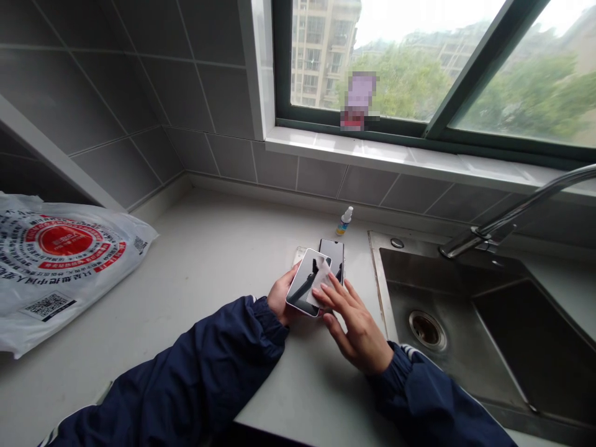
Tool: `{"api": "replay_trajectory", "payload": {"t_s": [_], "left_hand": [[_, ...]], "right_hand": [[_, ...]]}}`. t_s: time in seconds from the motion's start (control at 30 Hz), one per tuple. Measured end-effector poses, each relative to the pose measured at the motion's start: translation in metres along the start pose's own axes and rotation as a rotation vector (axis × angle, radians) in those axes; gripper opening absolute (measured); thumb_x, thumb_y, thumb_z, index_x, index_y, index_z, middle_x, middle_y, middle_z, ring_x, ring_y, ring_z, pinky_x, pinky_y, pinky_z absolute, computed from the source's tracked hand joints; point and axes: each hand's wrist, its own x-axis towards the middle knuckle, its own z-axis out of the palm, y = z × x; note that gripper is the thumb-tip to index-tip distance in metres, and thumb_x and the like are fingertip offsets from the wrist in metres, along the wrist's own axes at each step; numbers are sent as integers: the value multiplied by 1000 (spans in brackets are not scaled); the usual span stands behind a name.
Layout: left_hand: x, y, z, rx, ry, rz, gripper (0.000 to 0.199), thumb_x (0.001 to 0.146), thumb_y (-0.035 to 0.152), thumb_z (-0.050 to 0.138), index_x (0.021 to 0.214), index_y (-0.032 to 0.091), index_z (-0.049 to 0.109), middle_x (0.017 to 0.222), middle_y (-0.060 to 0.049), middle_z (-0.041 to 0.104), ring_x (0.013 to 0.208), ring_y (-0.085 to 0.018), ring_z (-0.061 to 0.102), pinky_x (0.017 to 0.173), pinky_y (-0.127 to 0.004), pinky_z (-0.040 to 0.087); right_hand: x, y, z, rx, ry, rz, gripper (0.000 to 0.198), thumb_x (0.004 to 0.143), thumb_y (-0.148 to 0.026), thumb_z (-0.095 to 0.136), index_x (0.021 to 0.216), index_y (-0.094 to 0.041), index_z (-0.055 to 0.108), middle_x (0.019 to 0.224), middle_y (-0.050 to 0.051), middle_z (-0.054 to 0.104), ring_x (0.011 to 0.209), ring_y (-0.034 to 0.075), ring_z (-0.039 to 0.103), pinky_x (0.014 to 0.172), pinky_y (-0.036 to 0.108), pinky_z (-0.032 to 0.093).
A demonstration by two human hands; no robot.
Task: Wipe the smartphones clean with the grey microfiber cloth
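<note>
My left hand (280,298) is closed around the left edge of a smartphone (300,287) with a white rim, held tilted above the counter with its dark, reflective screen up. Against that screen lies a small pale cleaning cloth (321,287) with zigzag edges. The fingertips of my right hand (358,332) press on the cloth, thumb at its lower side. Just behind, a second smartphone (332,247) lies on the counter, partly covered by the held phone and my fingers. A small spray bottle (344,221) with a white top stands beyond it.
A steel sink (456,292) with a drain and a faucet (484,233) borders my right side. A white printed plastic bag (69,261) rests at the left on the pale counter (209,248). Behind the counter are a tiled wall and a window sill (372,152).
</note>
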Motion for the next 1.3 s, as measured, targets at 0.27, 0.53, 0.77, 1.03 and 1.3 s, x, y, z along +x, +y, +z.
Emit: {"api": "replay_trajectory", "payload": {"t_s": [0.27,0.53,0.77,1.03,1.3], "left_hand": [[0,0,-4,20,-48,-15,50,95,47,41,122,9,62,94,-14,74,77,-25,71,73,-37,56],[-4,3,-4,80,-95,-185,62,94,56,38,127,8,58,97,-18,73,72,-30,71,62,-43,56],[-1,0,-8,149,-178,-264,65,93,60,36,119,7,64,91,-18,73,70,-30,71,58,-44,57],[-3,-3,-14,206,-302,-215,70,90,70,24,151,35,25,100,-13,72,68,-32,72,54,-46,56],[-3,-10,-1,-5,-24,-39,77,91,66,33,141,8,46,108,-18,71,93,-24,70,93,-33,49]], "right_hand": [[0,6,1,-29,17,17,54,99,-16,43,152,-20,30,149,9,46,148,26,22,119,57,23],[2,21,1,-137,22,113,56,101,-26,43,154,-24,26,157,8,32,149,30,14,116,60,26],[1,30,-3,-179,38,140,56,102,-28,39,156,-26,21,159,7,26,149,31,12,115,61,25],[3,25,-3,-167,-73,98,61,103,-36,40,157,-22,15,160,8,23,150,31,7,117,60,23],[8,-12,3,-73,-268,-113,60,102,-36,42,155,-16,22,159,9,27,149,29,13,121,57,14]]}}
